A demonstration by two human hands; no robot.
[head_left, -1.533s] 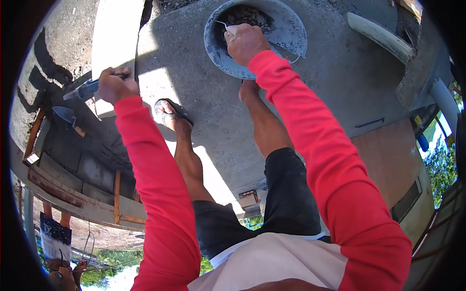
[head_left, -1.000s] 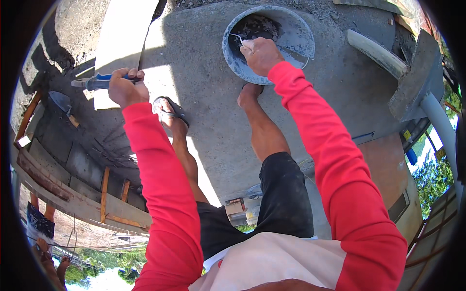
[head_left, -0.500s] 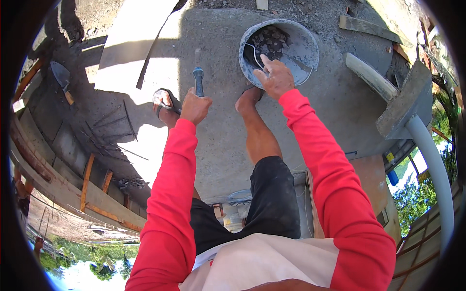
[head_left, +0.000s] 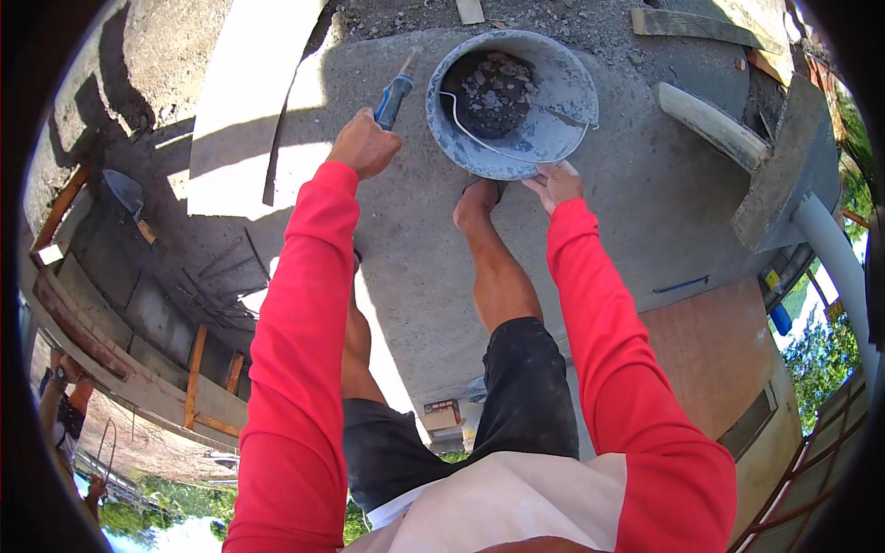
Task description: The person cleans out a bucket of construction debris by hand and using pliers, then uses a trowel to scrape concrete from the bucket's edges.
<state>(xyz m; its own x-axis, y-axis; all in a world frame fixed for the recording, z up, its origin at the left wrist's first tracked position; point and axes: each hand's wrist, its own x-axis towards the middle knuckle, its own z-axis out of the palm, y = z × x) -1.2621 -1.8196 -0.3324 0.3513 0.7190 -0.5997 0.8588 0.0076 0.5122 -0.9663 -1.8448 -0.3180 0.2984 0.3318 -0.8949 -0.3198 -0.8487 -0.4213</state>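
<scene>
My left hand is closed round the blue-and-grey handle of a chisel. Its narrow blade points away and a little to the right, beside the bucket. A grey-smeared bucket stands on the concrete ahead, its mouth towards me. Dark rubble with paler chips lies at its bottom, and a thin wire handle hangs across the opening. My right hand grips the near rim of the bucket, with part of the fingers hidden against its wall.
A trowel lies at the left near thin rods. Pale sheet material rests on the ground at far left. To the right are a timber piece, a concrete block and a grey pipe. My foot is just below the bucket.
My right hand has come down from over the bucket's mouth to its near rim. The bucket appears slightly farther left, with more of its inside showing. My left hand has lifted and angled the chisel rightward.
</scene>
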